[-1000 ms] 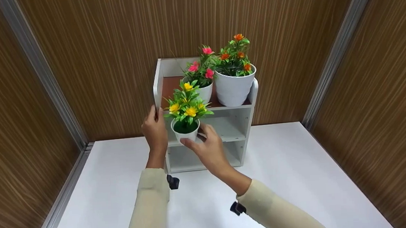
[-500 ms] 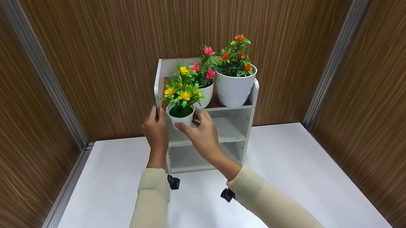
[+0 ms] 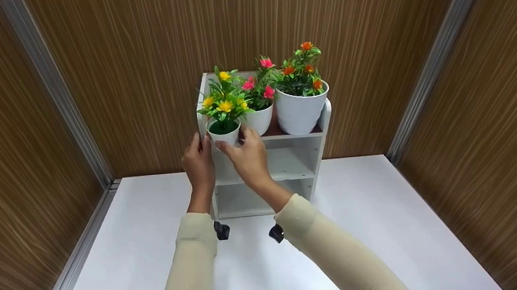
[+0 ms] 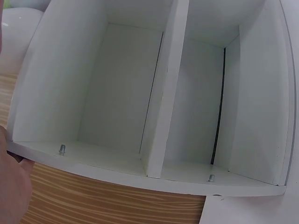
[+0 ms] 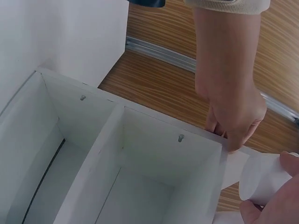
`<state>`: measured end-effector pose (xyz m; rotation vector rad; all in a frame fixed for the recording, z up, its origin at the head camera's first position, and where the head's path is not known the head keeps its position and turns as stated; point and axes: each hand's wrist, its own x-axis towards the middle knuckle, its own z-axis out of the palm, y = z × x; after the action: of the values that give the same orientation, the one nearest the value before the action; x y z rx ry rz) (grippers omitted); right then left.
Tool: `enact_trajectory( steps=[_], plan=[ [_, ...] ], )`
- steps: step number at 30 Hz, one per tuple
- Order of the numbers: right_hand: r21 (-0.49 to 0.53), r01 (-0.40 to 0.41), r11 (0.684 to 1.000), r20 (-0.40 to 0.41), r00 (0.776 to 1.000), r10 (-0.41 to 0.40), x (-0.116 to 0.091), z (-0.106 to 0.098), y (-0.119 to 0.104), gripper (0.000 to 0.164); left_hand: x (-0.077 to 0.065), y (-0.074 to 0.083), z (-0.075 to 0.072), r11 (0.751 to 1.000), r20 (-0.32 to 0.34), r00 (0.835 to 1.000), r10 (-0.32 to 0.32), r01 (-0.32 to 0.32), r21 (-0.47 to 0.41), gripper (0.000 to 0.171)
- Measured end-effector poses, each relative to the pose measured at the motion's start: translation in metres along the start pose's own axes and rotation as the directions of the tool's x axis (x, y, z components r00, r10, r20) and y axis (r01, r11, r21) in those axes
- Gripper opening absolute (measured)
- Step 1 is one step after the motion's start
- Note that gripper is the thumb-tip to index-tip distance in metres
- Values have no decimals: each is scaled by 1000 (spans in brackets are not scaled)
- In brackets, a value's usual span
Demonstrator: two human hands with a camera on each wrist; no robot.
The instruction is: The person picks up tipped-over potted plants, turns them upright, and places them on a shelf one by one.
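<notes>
My right hand [image 3: 250, 159] grips a small white flowerpot [image 3: 225, 138] with yellow artificial flowers, thumb in front and fingers at its right side. The pot is upright at the left front of the white shelf unit's [image 3: 289, 161] top level. In the right wrist view the white pot [image 5: 261, 175] is tipped sideways by the camera angle, between the right hand's [image 5: 282, 200] fingers and thumb. My left hand [image 3: 199, 165] holds the left side panel of the shelf. From the right wrist view, the left hand's [image 5: 236, 109] fingers pinch that panel's edge.
A white pot with pink flowers [image 3: 260, 120] and a larger white pot with orange flowers [image 3: 301, 112] stand on the brown top board. Two lower compartments face forward. The shelf stands on a white table [image 3: 358, 201], with wood-grain walls [image 3: 143, 57] around it.
My right hand has carried the yellow-flowered pot up and left, from in front of the shelf to its top left corner. The left hand keeps its hold on the side panel.
</notes>
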<state>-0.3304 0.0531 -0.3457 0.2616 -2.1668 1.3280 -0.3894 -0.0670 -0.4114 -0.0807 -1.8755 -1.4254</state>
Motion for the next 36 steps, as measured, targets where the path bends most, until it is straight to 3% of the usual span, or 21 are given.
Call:
enact_trajectory(
  steps=[9, 23, 36],
  plan=[
    [-46, -12, 999, -29, 1000, 11, 7, 11, -2, 61, 0, -1, 0, 1000, -18, 1000, 17, -17, 3, 34],
    [-107, -65, 992, -70, 996, 57, 16, 27, 1, 61, 2, -2, 2, 993, -55, 993, 103, -100, 56, 25],
    [-137, -98, 986, -110, 990, 83, 18, 38, 1, 61, 3, -2, 2, 995, -67, 993, 94, -90, 53, 23]
  ],
)
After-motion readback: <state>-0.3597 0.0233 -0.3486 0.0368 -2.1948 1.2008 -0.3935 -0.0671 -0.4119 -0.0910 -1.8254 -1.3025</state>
